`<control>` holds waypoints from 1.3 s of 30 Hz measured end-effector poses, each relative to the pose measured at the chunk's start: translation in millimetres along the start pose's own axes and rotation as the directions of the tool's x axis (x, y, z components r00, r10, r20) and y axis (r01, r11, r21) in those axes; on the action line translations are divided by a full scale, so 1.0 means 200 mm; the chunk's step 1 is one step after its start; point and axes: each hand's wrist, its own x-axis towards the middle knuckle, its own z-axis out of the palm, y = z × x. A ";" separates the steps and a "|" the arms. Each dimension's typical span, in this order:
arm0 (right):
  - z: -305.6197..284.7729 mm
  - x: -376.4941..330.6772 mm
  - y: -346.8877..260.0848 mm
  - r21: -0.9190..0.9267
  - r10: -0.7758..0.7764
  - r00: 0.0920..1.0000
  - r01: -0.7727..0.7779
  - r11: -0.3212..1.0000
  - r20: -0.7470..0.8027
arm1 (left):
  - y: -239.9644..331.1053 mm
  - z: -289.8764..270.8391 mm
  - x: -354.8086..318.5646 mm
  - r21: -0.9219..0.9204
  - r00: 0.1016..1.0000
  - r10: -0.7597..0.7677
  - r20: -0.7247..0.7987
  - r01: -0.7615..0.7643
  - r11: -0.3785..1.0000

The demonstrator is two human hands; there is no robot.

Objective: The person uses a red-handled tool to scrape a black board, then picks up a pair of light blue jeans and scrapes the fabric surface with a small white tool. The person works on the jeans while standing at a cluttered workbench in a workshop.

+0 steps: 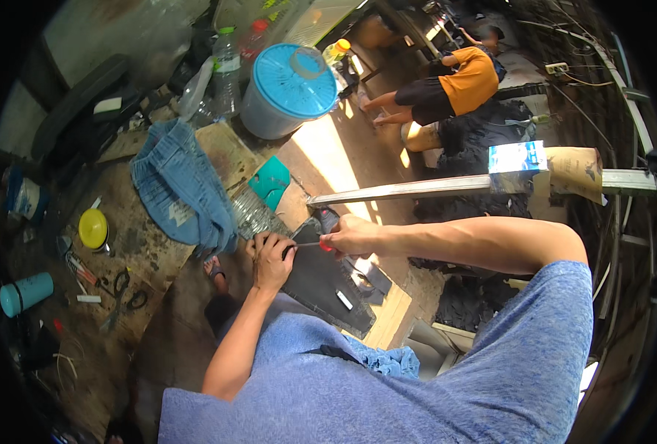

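My right hand (pixel 354 235) is closed around the red handle of a tool (pixel 325 245) with a thin metal shaft, which points left. The shaft's tip reaches the thumb of my left hand (pixel 271 260). The left fingers are bent and closed over a small dark spot at the work surface; what they grip is too small to make out. Under and beside both hands lies a dark board or sheet (pixel 321 285), with a small white piece (pixel 344 299) on it. Clear crinkled plastic (pixel 257 213) and a teal sheet (pixel 270 183) lie just beyond the left hand.
A metal rail (pixel 410 190) carrying a blue-white box (pixel 517 164) crosses beyond my right arm. Folded jeans (pixel 184 189), a yellow lid (pixel 93 228), scissors (pixel 125 292) and a blue-lidded bucket (pixel 288 89) stand leftward. A person in orange (pixel 469 80) bends over at the back.
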 end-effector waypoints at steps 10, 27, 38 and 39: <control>0.02 -0.04 0.11 -0.803 -0.600 0.790 0.438 0.405 0.129 | -0.01 -0.01 -0.01 -0.082 0.995 -0.095 -0.004 0.095 0.992; 0.11 -0.02 0.11 -0.460 -0.460 0.887 0.389 0.798 -0.049 | -0.06 0.04 -0.05 -0.033 0.997 0.006 -0.075 -0.008 0.999; 0.14 -0.12 0.11 -0.927 -0.779 0.612 0.357 0.118 0.137 | -0.05 0.03 -0.06 -0.090 0.997 -0.007 -0.080 0.000 0.996; 0.14 -0.10 0.10 -0.914 -0.743 0.660 0.360 0.187 0.108 | -0.06 0.03 -0.06 -0.089 0.997 -0.005 -0.076 -0.002 0.996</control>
